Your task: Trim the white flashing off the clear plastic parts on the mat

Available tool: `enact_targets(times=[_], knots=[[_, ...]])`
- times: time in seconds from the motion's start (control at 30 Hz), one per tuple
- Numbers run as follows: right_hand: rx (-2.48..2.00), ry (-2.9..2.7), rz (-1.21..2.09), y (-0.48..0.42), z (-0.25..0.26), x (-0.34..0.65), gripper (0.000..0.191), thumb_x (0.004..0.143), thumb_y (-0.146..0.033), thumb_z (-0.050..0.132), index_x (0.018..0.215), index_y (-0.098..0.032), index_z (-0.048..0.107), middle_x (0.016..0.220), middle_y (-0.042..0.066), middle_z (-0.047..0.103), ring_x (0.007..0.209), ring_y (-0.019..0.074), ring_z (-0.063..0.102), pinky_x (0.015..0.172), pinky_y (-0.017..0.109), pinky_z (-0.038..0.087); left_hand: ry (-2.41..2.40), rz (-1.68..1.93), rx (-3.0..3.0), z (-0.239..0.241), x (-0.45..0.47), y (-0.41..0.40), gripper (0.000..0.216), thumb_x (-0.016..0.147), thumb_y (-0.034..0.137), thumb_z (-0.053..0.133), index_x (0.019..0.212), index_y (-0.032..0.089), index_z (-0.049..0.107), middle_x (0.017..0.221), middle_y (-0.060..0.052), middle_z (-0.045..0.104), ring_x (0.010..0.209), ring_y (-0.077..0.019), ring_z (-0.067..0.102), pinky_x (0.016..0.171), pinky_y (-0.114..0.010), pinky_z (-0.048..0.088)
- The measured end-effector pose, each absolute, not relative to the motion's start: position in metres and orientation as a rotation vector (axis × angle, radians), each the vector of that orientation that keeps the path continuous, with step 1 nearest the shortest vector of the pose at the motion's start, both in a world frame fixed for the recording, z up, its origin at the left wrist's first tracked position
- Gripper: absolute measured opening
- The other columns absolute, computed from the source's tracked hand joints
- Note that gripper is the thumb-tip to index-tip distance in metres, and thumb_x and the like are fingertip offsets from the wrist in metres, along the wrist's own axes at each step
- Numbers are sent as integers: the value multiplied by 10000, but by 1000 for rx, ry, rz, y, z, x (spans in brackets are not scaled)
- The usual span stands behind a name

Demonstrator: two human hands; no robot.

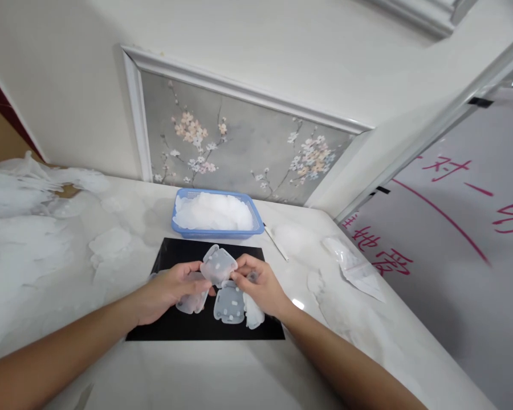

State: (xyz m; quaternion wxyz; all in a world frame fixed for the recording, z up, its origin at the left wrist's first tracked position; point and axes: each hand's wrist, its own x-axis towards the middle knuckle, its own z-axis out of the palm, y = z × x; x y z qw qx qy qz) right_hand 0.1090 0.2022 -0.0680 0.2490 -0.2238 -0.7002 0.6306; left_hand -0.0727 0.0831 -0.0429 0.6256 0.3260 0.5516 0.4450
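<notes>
Between my two hands, above a black mat (154, 332), is a translucent square plastic piece (218, 266) with rounded corners and small pale dots. My left hand (173, 289) pinches its left side, and my right hand (259, 283) grips its right edge. Another such piece (192, 303) shows beneath my left hand, partly covered by it. A third dotted piece (229, 304) lies flat on the mat between the hands. Under my right hand, a whiter bunch of similar pieces (253, 313) rests on the mat, partly hidden.
Behind the mat stands a blue basket (218, 234) heaped with white pieces. A pen-like stick (276, 242) lies to its right, and a clear plastic bag (354, 267) farther right. Piles of white translucent pieces (21, 245) cover the table's left. A whiteboard (448, 273) borders the right.
</notes>
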Motion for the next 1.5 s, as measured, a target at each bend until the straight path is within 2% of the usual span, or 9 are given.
enact_targets(times=[0.13,0.3,0.63,0.83,1.03,1.17,1.33,1.5], knots=[[-547,-1987,1634,197,-65,112,215,816,-377,644,758,-193,549,666,-7,655,565,109,520,579,243,393,1306,991,868,-47,-70,84,472,749,445,734,1116,159,655,859,-57,706,626,-128,564,586,-255,438],[-500,-2039,1550,197,-63,115,180,840,-341,608,756,-189,558,661,-4,661,547,103,513,557,235,391,1336,1014,890,-48,-71,86,486,743,447,737,1127,163,651,887,-57,722,651,-133,572,622,-262,444],[-449,-2093,1517,194,-57,116,141,859,-319,587,806,-189,590,671,14,693,540,112,551,523,231,404,1391,1028,944,-46,-69,86,432,751,421,721,1093,169,643,926,-74,737,888,-217,627,706,-299,451],[-446,-2125,1516,193,-55,116,130,858,-309,587,817,-187,604,680,17,705,526,102,529,505,225,367,1383,1024,998,-44,-71,85,255,780,392,690,908,180,631,858,-29,712,746,-155,602,656,-272,426],[-477,-2115,1534,192,-56,116,144,859,-330,585,829,-189,595,693,9,694,526,94,502,514,224,357,1389,1044,1031,-45,-73,85,247,785,384,693,924,188,633,842,-17,703,719,-136,589,642,-252,410],[-533,-2092,1551,194,-57,115,159,864,-342,580,824,-190,561,637,-12,646,542,98,493,540,226,362,1387,1058,1007,-47,-71,85,260,779,399,696,901,179,633,856,-31,711,760,-165,619,654,-272,448],[-556,-2087,1566,195,-59,115,200,864,-386,588,827,-192,554,599,-36,601,520,92,451,536,227,343,1401,1056,992,-46,-69,86,293,774,405,701,968,188,663,887,-40,733,860,-201,647,684,-278,476],[-580,-2041,1642,195,-62,114,248,853,-432,609,834,-190,559,627,-20,641,521,96,473,538,231,343,1403,1054,963,-47,-69,86,346,754,396,718,1027,189,672,887,-37,741,864,-203,654,701,-279,490]])
